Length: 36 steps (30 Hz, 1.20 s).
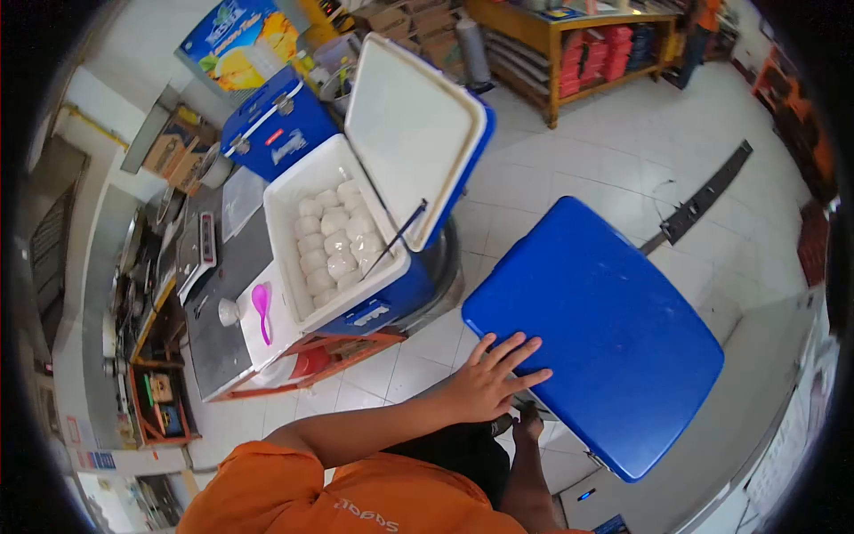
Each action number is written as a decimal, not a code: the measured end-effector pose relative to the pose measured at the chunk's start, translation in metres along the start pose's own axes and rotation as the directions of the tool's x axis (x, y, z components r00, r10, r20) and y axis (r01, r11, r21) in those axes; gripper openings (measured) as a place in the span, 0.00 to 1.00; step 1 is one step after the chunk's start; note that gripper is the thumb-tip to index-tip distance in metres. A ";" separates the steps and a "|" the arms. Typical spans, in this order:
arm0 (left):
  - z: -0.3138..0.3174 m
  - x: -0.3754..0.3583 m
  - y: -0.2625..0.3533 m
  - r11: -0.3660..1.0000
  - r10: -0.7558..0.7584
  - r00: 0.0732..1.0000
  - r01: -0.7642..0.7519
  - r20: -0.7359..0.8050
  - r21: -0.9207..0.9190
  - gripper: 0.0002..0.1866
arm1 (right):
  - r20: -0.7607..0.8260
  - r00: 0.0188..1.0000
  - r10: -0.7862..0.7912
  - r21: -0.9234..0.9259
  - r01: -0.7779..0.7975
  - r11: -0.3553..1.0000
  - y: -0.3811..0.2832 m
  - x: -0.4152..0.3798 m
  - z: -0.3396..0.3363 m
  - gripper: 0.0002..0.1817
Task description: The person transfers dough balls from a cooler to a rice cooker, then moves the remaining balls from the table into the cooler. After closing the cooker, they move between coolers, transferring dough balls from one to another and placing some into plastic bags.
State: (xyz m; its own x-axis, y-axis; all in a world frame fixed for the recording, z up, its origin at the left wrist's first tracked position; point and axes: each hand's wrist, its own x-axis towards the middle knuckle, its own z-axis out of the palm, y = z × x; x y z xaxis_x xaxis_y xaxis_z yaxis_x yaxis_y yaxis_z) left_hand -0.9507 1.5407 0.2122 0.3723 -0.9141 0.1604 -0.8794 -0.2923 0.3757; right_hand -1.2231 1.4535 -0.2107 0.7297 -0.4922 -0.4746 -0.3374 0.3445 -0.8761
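Note:
My left hand [491,381] lies with fingers spread on the near left edge of a closed blue cooler lid [600,329]. Lower down, my right hand [528,422] is beside the cooler's near side under the lid's edge; its fingers are small and partly hidden. To the left stands a second blue cooler box [378,307] with its white-lined lid [409,125] tilted up. Inside it, several round white dough balls [336,242] sit in rows, seemingly under clear plastic.
A pink spoon [261,307], a small white bowl [229,311] and a digital scale [200,254] rest on the dark counter [218,356]. Another blue cooler [280,125] stands behind. A wooden shelf table [525,53] and a person [698,40] are at the back.

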 end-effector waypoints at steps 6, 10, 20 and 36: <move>-0.024 -0.044 0.025 0.963 0.034 0.999 -0.028 0.016 -0.268 0.43 | 0.104 0.798 0.594 0.791 -0.428 0.437 -0.039 -0.112 -0.080 0.32; -0.016 -0.052 0.013 0.865 -0.494 0.776 0.396 -0.391 -0.308 0.40 | -0.394 0.908 0.143 0.665 0.174 0.726 -0.088 -0.193 -0.195 0.33; -0.046 -0.038 -0.004 0.328 -0.780 0.624 0.469 0.045 -0.820 0.26 | -0.529 0.846 0.064 0.624 0.337 0.705 -0.338 -0.246 -0.112 0.40; -0.121 0.309 -0.025 0.767 -0.204 0.856 -0.161 -0.475 -0.621 0.40 | -0.298 0.954 0.026 -0.840 -0.275 0.467 -0.392 -0.021 -0.069 0.31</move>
State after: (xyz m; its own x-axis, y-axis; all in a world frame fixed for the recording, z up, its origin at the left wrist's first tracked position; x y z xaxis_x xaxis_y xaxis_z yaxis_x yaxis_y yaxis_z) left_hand -0.7782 1.2999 0.3623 0.6391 -0.5896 0.4939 -0.5509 0.0972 0.8289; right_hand -1.1471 1.2742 0.1368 0.5105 -0.6986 -0.5014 -0.8580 -0.3753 -0.3506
